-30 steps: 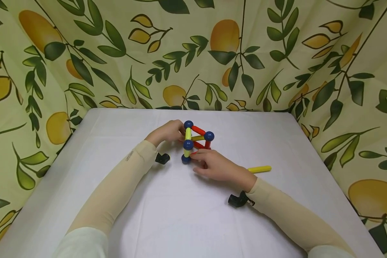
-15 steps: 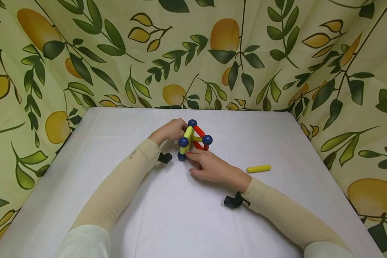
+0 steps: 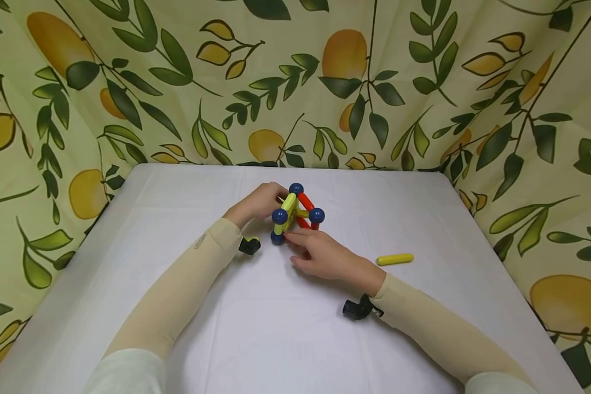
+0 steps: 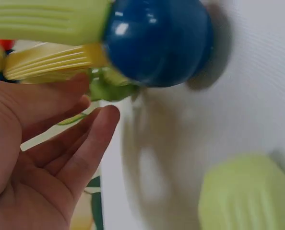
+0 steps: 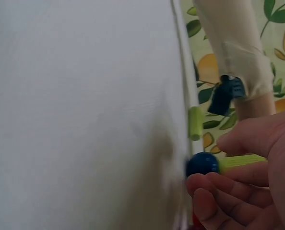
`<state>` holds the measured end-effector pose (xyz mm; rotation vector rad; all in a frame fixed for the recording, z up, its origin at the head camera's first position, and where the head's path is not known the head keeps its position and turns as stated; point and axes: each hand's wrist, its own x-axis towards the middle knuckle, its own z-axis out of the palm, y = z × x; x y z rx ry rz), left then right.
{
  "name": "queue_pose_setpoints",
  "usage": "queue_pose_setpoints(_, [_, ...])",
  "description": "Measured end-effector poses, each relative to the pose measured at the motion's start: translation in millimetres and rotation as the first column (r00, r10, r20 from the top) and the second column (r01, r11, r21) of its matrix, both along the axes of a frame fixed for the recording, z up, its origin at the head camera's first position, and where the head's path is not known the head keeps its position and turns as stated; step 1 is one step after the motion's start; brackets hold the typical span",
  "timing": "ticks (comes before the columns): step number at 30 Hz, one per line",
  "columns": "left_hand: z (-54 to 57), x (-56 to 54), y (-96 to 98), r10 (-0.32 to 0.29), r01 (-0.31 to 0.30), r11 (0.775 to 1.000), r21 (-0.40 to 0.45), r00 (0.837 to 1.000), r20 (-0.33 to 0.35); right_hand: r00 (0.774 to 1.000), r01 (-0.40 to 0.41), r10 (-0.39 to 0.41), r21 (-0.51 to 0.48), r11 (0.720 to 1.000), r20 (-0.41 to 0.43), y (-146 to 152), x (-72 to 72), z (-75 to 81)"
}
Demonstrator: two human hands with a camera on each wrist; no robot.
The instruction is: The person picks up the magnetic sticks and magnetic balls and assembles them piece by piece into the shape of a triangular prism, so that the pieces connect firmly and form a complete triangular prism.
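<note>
A frame of magnetic building rods and blue balls stands mid-table in the head view, with yellow-green rods point(image 3: 289, 202), red rods point(image 3: 306, 201) and a top ball point(image 3: 296, 189). My left hand point(image 3: 261, 202) is at its left rear side. In the left wrist view, the left thumb is near a yellow rod point(image 4: 51, 62), fingers extended and apart from it; a green piece beyond is blurred. My right hand point(image 3: 325, 254) has its fingertips at the lower front ball point(image 3: 277, 238). In the right wrist view, the thumb stands apart from the blue ball point(image 5: 203, 164).
One loose yellow rod point(image 3: 395, 259) lies right of the right hand. Another loose yellow-green rod point(image 4: 248, 194) is by the left wrist, mostly hidden in the head view. The white-covered table point(image 3: 276, 339) is backed by a patterned curtain point(image 3: 295, 98).
The rod frame has turned, its front balls shifting slightly left and its top ball right. My right hand moved slightly left with it, uncovering the whole loose yellow rod.
</note>
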<state>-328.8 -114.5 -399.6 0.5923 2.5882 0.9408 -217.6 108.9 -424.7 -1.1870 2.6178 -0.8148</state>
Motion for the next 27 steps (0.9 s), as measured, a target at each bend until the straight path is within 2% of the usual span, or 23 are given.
queue_pose_setpoints(6, [6.0, 24.8, -25.0, 0.004, -0.003, 0.999, 0.049, 1.0, -0.027, 0.999, 0.029, -0.029, -0.057, 0.998, -0.016, 23.8, 13.3, 29.6])
queue_pose_setpoints(10, [8.8, 37.7, -34.6, -0.053, 0.055, 0.997, 0.054, 0.998, -0.035, 0.995, 0.073, -0.077, -0.068, 0.995, -0.061, 53.9, 12.4, 56.5])
queue_pose_setpoints(14, [6.3, 46.0, -36.1, -0.107, 0.108, 0.994, 0.031, 0.994, -0.029, 0.983, 0.141, -0.143, -0.021, 0.99, -0.118, 89.6, 6.3, 75.0])
queue_pose_setpoints(21, [-2.7, 52.7, -32.4, -0.112, 0.112, 0.993, 0.034, 0.994, -0.005, 0.963, 0.239, -0.226, 0.085, 0.967, -0.145, 148.3, 4.6, 86.1])
queue_pose_setpoints(27, [-3.7, 53.5, -26.8, -0.094, 0.094, 0.995, 0.019, 0.996, -0.005, 0.965, 0.261, -0.251, 0.168, 0.951, -0.079, 172.5, 7.7, 78.6])
